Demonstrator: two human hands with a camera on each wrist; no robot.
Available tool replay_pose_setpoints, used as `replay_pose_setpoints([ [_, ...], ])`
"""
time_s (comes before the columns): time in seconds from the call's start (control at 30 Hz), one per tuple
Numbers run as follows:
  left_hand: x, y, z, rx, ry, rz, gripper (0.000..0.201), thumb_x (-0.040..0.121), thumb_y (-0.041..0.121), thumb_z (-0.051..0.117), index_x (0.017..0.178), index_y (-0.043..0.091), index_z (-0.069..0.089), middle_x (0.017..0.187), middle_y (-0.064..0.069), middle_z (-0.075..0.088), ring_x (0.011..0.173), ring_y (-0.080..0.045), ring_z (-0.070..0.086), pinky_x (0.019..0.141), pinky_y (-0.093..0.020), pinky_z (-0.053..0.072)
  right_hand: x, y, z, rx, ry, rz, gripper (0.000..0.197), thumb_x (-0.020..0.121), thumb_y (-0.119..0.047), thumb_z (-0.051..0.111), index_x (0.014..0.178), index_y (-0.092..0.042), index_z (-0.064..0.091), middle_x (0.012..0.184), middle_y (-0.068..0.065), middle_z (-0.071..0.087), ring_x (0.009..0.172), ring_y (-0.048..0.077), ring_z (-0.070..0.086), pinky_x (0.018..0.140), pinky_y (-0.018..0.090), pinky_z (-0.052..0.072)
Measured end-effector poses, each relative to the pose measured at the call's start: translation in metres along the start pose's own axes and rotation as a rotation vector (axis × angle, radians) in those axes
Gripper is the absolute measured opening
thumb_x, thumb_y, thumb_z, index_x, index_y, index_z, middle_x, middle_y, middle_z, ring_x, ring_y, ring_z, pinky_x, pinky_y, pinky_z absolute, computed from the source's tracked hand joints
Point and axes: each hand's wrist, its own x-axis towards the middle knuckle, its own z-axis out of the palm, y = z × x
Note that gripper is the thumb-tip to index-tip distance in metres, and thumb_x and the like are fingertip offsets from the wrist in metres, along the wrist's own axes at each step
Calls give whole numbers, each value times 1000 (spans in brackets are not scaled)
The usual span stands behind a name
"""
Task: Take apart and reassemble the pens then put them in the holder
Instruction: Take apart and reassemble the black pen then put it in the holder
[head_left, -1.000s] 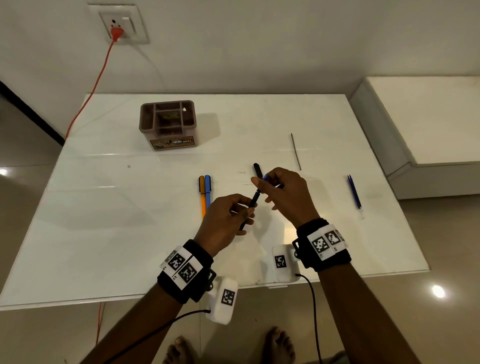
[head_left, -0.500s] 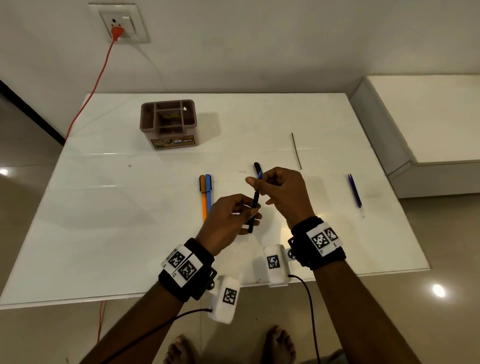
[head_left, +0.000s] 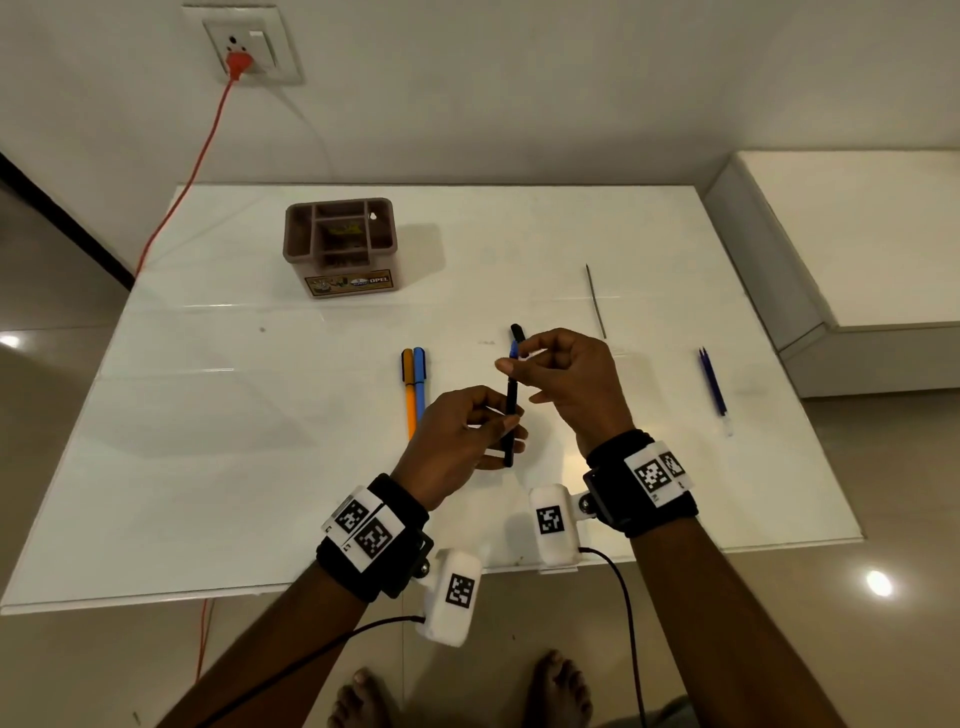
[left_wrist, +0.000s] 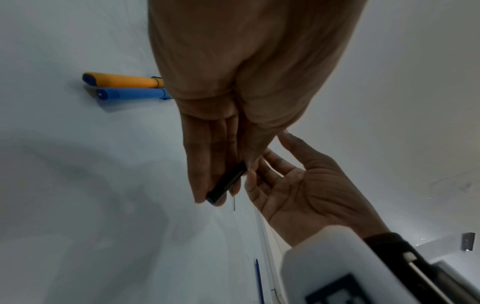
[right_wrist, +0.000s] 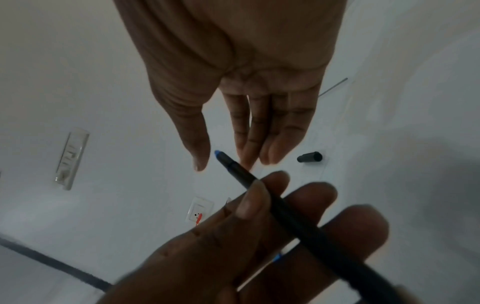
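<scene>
My left hand pinches the black pen barrel at frame centre — held near upright; my right hand, fingers relaxed and apart, hovers at its blue tip, holding nothing.

I count three pens: black, orange, blue; two blue refills; one thin refill; one cap; one holder.

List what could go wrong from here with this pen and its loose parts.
1. Only the left hand pinches the black pen. The right hand is open at its blue end, so the pen might slip.
2. The loose black cap may roll away.
3. The blue refill lies near the table edge, where a nudge could drop it.
</scene>
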Motion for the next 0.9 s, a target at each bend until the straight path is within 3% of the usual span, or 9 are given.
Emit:
replay_pose_setpoints([
  [0.1,0,1,-2,-16,5,-3,20,101,16,63,116,3,66,100,-16,78,92,-29,78,76,-34,65,0,-2,1,79,-120,58,21,93,-16,73,111,-6,75,101,11,80,94,15,76,70,28,60],
  [0.2,0,0,-3,-23,9,-4,20,101,16,63,115,2,66,100,-16,78,92,-29,78,75,-34,65,-3,-2,-1,91,-184,40,18,98,-8,65,112,-2,75,101,14,80,99,21,77,79,30,61],
  [0.33,-1,0,-2,-9,-3,-5,21,100,17,64,115,2,66,100,-17,78,91,-29,79,77,-37,65,-4,-1,-4,59,-94,4,14,86,-9,79,98,-1,78,89,12,81,89,21,79,70,27,58],
  [0.47,0,1,0,-6,-22,-25,22,99,17,65,116,2,66,99,-18,78,90,-31,79,80,-41,65,-1,1,-2,27,25,-4,26,73,-15,92,90,-3,77,80,13,79,75,17,75,61,24,57],
  [0.57,0,2,-3,-25,-20,-14,22,99,16,65,116,2,66,99,-18,78,90,-32,78,79,-41,65,-1,1,1,71,-58,58,25,87,-21,81,105,-4,76,94,11,80,92,16,78,71,30,60],
  [0.63,0,2,-5,-22,-11,-10,21,100,16,65,116,2,66,98,-18,78,90,-31,79,78,-40,65,-2,0,1,119,-135,86,21,96,-13,69,113,-2,74,104,12,80,101,18,77,82,35,63],
  [0.7,0,2,-6,-23,-8,-10,21,100,16,65,115,2,66,98,-18,78,90,-32,79,78,-41,65,-3,-1,2,134,-175,70,19,98,-4,63,113,0,74,103,14,80,100,22,77,86,36,63],
  [0.8,-1,2,-5,-20,-12,-13,21,99,16,66,115,1,66,98,-19,78,89,-31,79,78,-41,65,-5,-2,-1,105,-118,48,14,88,-5,76,101,-2,77,93,12,81,92,23,79,77,32,62],
  [0.9,-2,3,-2,9,-22,-13,23,99,16,66,116,1,66,99,-19,78,89,-31,79,79,-42,65,-3,0,-2,56,-3,41,28,71,-10,92,90,0,75,81,9,79,76,18,75,63,25,57],
])
